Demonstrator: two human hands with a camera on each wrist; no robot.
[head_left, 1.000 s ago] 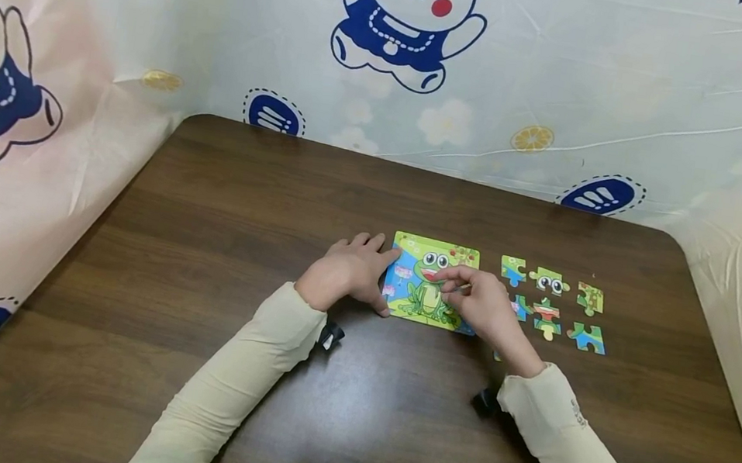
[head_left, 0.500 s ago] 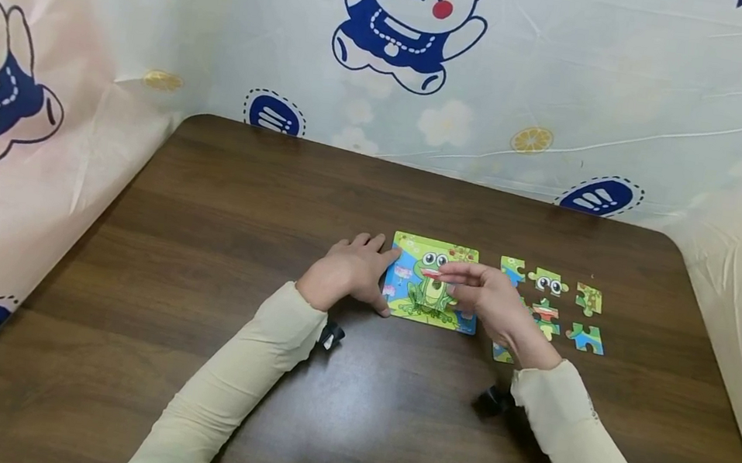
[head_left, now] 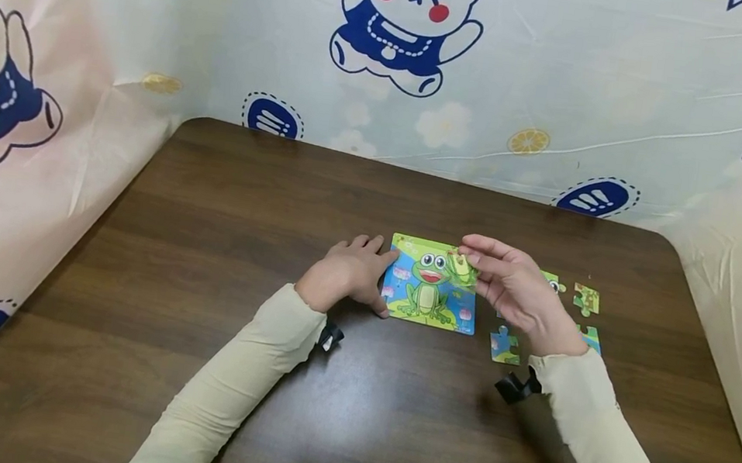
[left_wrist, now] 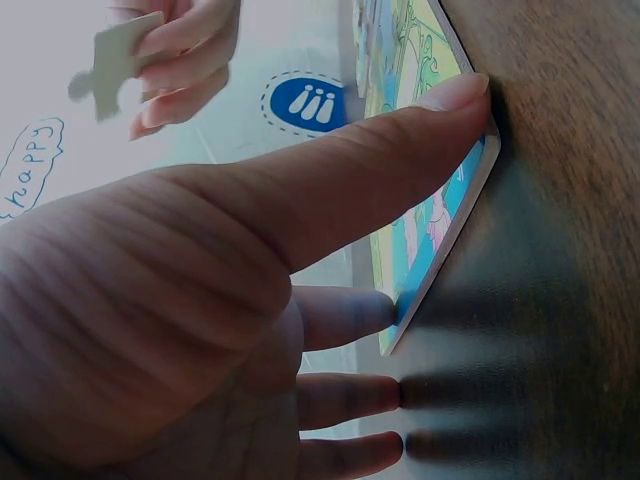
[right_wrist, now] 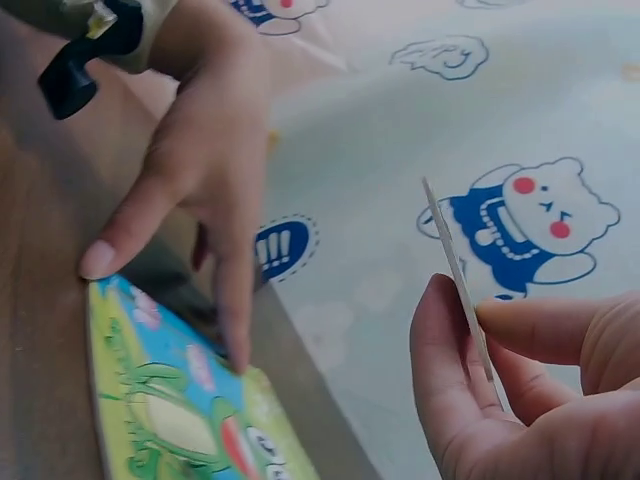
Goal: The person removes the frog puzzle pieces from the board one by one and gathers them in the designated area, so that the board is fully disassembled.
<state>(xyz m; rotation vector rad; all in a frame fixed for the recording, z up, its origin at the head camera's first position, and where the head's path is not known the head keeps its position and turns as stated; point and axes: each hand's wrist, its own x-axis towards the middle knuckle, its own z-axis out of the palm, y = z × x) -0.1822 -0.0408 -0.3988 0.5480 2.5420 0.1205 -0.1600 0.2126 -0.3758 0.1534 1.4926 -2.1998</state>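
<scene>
A square frog picture board (head_left: 429, 298) lies flat on the table. My left hand (head_left: 348, 271) rests at its left edge with straight fingers; in the left wrist view the thumb (left_wrist: 455, 95) touches one corner and a fingertip touches the edge further along. Above the board's upper right corner, my right hand (head_left: 522, 286) pinches a green jigsaw piece (head_left: 460, 268) between thumb and fingers. The right wrist view shows that piece (right_wrist: 460, 275) edge-on, raised off the table. Its pale back faces the left wrist camera.
Loose jigsaw pieces lie right of the board: a blue-green piece (head_left: 503, 347), a green piece (head_left: 586, 300) and a frog-eye piece (head_left: 553, 282). My right hand partly covers several. Printed cloth (head_left: 386, 120) hangs behind the brown table (head_left: 242, 191).
My right hand has moved from over the frog's middle, up and to the right, with the jigsaw piece in its fingers. The left hand stays at the board's edge.
</scene>
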